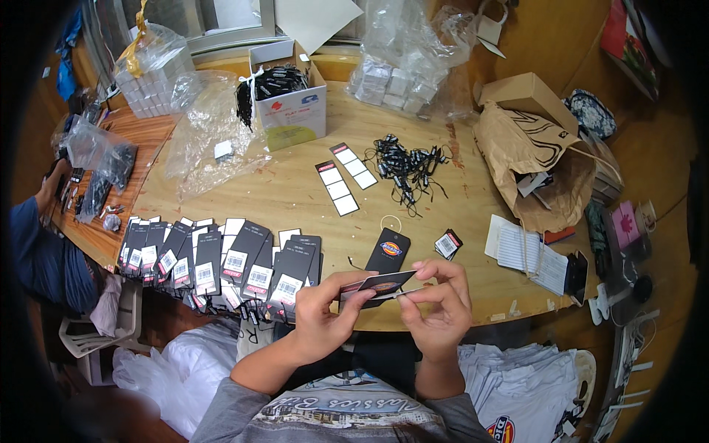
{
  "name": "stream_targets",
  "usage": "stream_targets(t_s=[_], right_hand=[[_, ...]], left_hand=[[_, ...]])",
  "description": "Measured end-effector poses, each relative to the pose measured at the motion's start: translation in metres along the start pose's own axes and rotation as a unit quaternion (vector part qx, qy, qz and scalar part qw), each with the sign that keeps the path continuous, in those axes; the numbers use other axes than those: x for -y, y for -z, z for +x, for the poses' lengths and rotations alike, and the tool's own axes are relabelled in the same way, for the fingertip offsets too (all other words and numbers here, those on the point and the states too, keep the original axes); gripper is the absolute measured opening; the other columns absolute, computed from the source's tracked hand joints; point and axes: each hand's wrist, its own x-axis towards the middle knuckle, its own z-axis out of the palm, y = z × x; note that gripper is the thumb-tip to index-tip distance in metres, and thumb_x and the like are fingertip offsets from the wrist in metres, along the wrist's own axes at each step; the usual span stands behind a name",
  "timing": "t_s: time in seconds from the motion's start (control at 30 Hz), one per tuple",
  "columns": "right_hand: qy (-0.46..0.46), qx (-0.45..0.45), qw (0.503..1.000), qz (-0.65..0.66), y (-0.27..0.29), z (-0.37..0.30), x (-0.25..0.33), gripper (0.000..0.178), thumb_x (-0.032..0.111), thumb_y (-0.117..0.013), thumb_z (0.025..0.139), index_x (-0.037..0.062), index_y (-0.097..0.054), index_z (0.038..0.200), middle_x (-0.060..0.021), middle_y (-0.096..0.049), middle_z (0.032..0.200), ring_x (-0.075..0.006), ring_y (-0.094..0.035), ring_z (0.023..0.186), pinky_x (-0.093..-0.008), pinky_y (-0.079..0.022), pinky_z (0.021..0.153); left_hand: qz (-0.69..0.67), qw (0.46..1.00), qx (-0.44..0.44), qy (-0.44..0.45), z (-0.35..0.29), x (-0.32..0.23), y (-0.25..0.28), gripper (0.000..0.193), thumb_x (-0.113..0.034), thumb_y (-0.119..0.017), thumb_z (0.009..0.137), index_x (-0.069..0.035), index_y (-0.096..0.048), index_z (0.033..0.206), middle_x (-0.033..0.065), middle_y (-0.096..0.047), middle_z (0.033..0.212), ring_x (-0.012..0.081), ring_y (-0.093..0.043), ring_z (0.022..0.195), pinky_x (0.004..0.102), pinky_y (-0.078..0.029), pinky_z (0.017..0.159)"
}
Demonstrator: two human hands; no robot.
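1. While held just above the near edge of the round wooden tabletop (310, 192): dark hang tag (378, 283), pinched between both hands.
2. Left hand (321, 314): closed on the tag's left end.
3. Right hand (439, 306): fingertips gripping its right end.
4. Just beyond: single black hang tag with looped string (389, 249).
5. Left: overlapping row of barcoded tags (221, 262).
6. Centre: heap of black tag strings (406, 166).

Black hang tags (221, 262) (white labels) on tan wooden table (295, 192).
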Motion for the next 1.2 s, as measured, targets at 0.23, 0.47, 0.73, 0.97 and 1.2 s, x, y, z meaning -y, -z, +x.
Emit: stream_targets(t_s=[0.23,0.47,0.73,0.97,1.2], right_hand=[[-0.01,0.011,1.0,0.007,0.001,0.002,0.002,0.017,-0.005,-0.065,0.059,-0.0004,-0.054,0.07,-0.0146,-0.052,0.09,-0.0233,-0.053,0.081,-0.0312,-0.043,0.072],[-0.07,0.029,0.993,0.088,0.0,0.001,-0.001,0.014,-0.007,-0.061,0.062,-0.0013,-0.052,0.071,-0.0153,-0.052,0.091,-0.0221,-0.054,0.08,-0.0306,-0.045,0.071],[-0.13,0.038,0.974,0.183,0.0,-0.006,-0.004,0.011,-0.01,-0.055,0.067,-0.0026,-0.049,0.071,-0.015,-0.053,0.086,-0.0209,-0.054,0.082,-0.0284,-0.044,0.071],[-0.064,0.073,0.995,0.01,0.009,-0.003,0.003,0.014,-0.006,-0.063,0.062,0.0002,-0.053,0.07,-0.014,-0.053,0.086,-0.0221,-0.054,0.079,-0.0282,-0.043,0.071],[-0.019,0.049,0.997,-0.051,-0.003,-0.001,0.011,0.016,-0.003,-0.067,0.058,0.002,-0.056,0.069,-0.0127,-0.05,0.09,-0.022,-0.051,0.081,-0.0297,-0.043,0.069]], left_hand=[[0.095,0.988,0.013,-0.121,0.003,-0.006,0.001,0.024,0.012,-0.054,0.069,0.004,-0.053,0.091,0.0154,-0.061,0.083,0.0179,-0.061,0.07,0.023,-0.048,0.06],[0.168,0.959,0.035,-0.227,0.008,-0.002,0.002,0.032,0.014,-0.048,0.062,0.002,-0.054,0.091,0.0175,-0.06,0.083,0.0253,-0.061,0.071,0.0283,-0.049,0.058],[0.19,0.947,0.074,-0.25,0.009,-0.003,0.006,0.036,0.008,-0.05,0.06,0.0,-0.055,0.095,0.0136,-0.058,0.087,0.026,-0.059,0.073,0.0293,-0.049,0.059],[0.082,0.995,-0.004,-0.057,0.008,-0.009,0.009,0.027,0.013,-0.051,0.066,0.002,-0.057,0.09,0.0148,-0.058,0.084,0.0207,-0.059,0.073,0.0254,-0.047,0.061],[-0.038,0.997,-0.024,-0.065,0.001,-0.004,0.0,0.017,0.012,-0.053,0.068,0.003,-0.058,0.083,0.014,-0.06,0.083,0.0191,-0.059,0.073,0.024,-0.047,0.059]])
